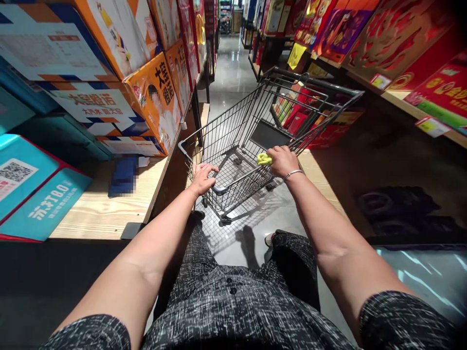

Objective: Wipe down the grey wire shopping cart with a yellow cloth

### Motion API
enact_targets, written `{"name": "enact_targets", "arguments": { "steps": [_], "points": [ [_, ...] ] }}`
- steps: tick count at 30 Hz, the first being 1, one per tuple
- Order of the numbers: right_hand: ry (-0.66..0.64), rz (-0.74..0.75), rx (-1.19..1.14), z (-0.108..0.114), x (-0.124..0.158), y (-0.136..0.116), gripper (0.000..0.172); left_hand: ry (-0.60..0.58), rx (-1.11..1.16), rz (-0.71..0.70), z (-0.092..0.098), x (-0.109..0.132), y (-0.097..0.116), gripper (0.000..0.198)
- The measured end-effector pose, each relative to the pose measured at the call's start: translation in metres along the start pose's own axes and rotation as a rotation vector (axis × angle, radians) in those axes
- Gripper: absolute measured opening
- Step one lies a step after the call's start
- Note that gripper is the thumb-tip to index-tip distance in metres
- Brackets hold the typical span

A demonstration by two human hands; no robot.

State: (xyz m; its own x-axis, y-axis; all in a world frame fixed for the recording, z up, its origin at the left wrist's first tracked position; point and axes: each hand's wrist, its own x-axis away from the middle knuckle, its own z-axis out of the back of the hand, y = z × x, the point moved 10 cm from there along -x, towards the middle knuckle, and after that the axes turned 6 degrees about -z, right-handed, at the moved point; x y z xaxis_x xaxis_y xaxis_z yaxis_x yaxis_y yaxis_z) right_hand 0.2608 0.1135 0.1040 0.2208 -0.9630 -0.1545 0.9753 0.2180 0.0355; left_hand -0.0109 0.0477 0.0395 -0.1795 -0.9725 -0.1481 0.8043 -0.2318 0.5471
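Note:
A dark wire shopping cart point(233, 165) stands slantwise in the aisle before me, its basket holding nothing that I can make out. My left hand point(204, 179) is bent over the near left rim, the thumb and index finger reaching towards the inside. At the near right side, my right hand point(284, 161) is closed around a crumpled yellow-green cloth point(264, 159) and lies against the cart's rim. A bracelet circles the right wrist. The cart's handle point(317, 81) is at the far end, away from me.
Orange drink cartons point(156, 97) are stacked on the left wooden shelf point(98, 209), beside a turquoise box point(44, 189) and a dark blue item point(124, 175). Red gift boxes point(394, 43) fill the right shelf, close to the cart. A shiny aisle floor point(233, 63) runs ahead.

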Motion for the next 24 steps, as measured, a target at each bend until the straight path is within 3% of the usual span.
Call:
{"name": "enact_targets", "arguments": {
  "steps": [7,11,14,16,20,24],
  "points": [
    [0.049,-0.047,-0.07,-0.001,0.019,-0.007,0.033,0.031,-0.03,0.003,0.009,-0.012,-0.022,0.072],
    [0.163,-0.173,-0.174,-0.006,0.038,-0.014,0.041,0.126,-0.087,0.105,0.018,-0.01,-0.028,0.07],
    [0.231,-0.22,-0.266,-0.018,0.06,-0.04,0.049,0.193,-0.136,0.108,0.027,-0.006,-0.015,0.062],
    [0.251,-0.154,-0.329,-0.026,0.073,-0.07,0.057,0.216,-0.157,0.071,0.031,-0.003,0.0,0.056],
    [0.29,0.117,-0.44,-0.035,0.091,-0.126,0.058,0.034,-0.019,0.01,0.013,0.001,0.019,0.047],
    [0.297,0.171,-0.426,-0.057,0.097,-0.134,0.044,-0.065,0.144,-0.091,0.002,0.005,0.029,0.064]
  ]
}}
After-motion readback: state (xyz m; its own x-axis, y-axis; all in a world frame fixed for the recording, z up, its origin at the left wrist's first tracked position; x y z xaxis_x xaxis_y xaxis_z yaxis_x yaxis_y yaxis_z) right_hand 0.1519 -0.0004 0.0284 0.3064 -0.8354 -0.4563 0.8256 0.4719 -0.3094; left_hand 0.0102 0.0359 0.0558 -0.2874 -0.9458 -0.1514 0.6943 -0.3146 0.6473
